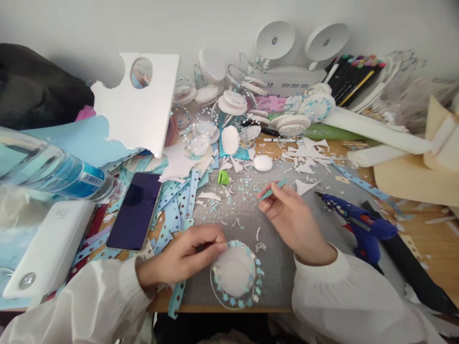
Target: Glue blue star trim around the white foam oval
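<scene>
A white round disc (234, 272), ringed with small blue and white paper stars and a thin wire, lies at the near edge of the grey cutting mat (201, 291). Thumb and forefinger of my left hand (193, 251) pinch together at its upper left rim. My right hand (290, 215), raised over the mat, grips teal tweezers (274, 189) whose tips point left and down. Whether a star sits in the tips is too small to tell. Loose star bits (244, 188) are scattered beyond the hands, near a green piece (223, 177) and a white egg-shaped object (263, 163).
A blue glue gun (362, 222) lies at the right. On the left are a phone (135, 210), a white power bank (50, 246), a water bottle (71, 167) and punched paper strips (175, 205). Decorated white discs (233, 102) and a two-headed lamp (276, 40) stand at the back.
</scene>
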Demonstrator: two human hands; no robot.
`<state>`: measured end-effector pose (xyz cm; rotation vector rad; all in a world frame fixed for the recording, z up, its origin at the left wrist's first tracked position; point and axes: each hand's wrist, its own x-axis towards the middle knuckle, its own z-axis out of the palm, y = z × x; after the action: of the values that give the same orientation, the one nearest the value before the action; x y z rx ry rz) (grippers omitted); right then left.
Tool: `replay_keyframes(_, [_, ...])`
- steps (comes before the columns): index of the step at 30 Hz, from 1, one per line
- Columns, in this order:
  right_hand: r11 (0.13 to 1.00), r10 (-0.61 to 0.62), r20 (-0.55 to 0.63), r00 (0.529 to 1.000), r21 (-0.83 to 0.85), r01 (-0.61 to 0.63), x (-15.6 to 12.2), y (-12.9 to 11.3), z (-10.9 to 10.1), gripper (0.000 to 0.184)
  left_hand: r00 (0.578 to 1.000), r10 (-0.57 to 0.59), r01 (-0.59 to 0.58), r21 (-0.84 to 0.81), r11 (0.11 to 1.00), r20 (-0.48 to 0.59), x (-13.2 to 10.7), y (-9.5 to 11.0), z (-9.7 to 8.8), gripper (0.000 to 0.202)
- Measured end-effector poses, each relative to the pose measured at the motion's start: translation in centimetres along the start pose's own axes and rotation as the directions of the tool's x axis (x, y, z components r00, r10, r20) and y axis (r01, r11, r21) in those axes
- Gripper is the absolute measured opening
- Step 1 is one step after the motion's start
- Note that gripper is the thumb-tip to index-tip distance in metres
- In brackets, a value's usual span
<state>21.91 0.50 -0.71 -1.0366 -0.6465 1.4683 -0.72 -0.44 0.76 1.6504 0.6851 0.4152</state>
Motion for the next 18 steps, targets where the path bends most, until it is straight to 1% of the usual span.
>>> replay_keyframes(2, [0.998, -0.065, -0.033, 0.997, 0.02, 0.066, 0.35, -0.49, -0.27, 0.019, 0.999, -0.02, 0.02, -0.012, 1.0, -0.039, 0.01, -0.02, -0.01, 0.034])
replay_keyframes(5, [0.995, -0.092, -0.049, 0.995, 0.029, 0.094, 0.26, -0.77, -0.21, 0.014, 0.997, -0.03, 0.028, -0.029, 0.999, -0.072, 0.05, -0.16, -0.01, 0.031])
replay_keyframes(10, [0.988, -0.153, -0.059, 0.987, 0.025, 0.154, -0.06, -0.53, 0.16, 0.009, 0.996, 0.016, -0.021, -0.057, 0.998, -0.092, 0.1, -0.28, -0.01, 0.027])
replay_keyframes(13, [0.979, -0.202, -0.095, 0.975, 0.001, 0.203, 0.06, -0.6, 0.09, 0.01, 0.994, 0.019, -0.023, -0.046, 0.999, -0.104, 0.02, -0.32, -0.06, 0.026])
replay_keyframes(18, [0.965, -0.245, -0.172, 0.954, 0.049, 0.257, 0.44, -1.09, -0.21, 0.012, 0.993, 0.051, -0.054, -0.024, 0.998, -0.105, -0.18, -0.51, -0.19, 0.026])
